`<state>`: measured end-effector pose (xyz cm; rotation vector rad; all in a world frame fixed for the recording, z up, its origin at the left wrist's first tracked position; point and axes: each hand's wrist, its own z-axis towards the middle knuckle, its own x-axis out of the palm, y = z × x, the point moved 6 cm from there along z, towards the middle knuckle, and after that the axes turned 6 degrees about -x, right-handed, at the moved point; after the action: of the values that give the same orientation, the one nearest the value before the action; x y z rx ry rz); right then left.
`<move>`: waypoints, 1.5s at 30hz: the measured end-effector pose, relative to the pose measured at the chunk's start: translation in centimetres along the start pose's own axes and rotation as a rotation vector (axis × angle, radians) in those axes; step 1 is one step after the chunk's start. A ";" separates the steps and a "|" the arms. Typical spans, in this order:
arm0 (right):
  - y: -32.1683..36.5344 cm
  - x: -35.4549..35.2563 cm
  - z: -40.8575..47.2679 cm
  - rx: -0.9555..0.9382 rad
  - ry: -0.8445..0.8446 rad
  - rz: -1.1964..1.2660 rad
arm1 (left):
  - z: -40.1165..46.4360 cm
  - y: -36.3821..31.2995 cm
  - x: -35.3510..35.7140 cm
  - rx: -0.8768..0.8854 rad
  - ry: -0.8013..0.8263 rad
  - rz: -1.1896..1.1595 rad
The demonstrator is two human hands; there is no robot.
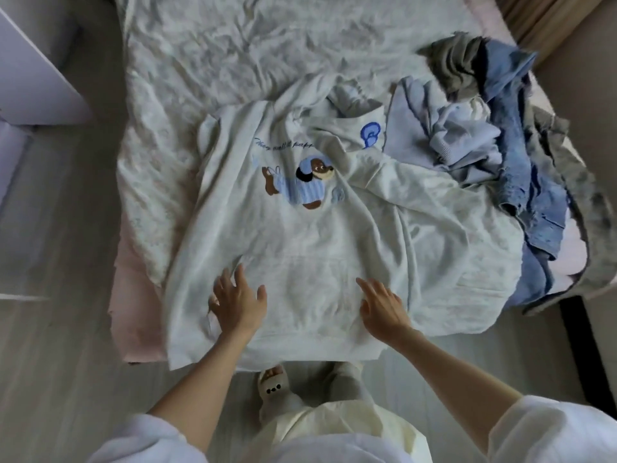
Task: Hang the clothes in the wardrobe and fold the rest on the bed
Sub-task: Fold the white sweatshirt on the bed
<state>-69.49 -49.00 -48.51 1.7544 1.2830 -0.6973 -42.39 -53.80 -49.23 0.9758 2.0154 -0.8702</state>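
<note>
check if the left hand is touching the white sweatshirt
Touching. The head view shows the left hand lying flat on the white sweatshirt near its hem, its straight fingers pressing the fabric.

The pale cream cotton sweatshirt (300, 255) carries a brown dog in a blue-and-white striped jumper under dark blue script. The crumpled bed sheet (217, 55) is white. Beside it lie a light blue knitted garment (444, 135), a mid-blue denim piece (521, 168) and a mottled grey fleece (454, 61).

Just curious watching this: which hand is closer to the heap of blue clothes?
Right. The right hand lies flat on the white sweatshirt, nearer the blue clothes pile; the left hand rests farther away, near the sweatshirt's opposite edge.
</note>
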 end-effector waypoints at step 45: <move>-33.7 -31.5 1.3 0.440 -0.824 0.219 | -3.5 -56.4 3.0 1.172 -0.035 0.086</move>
<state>-111.49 -60.96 -33.56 1.6090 0.3851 -1.4512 -92.07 -77.28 -35.52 1.5825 1.2961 -2.0628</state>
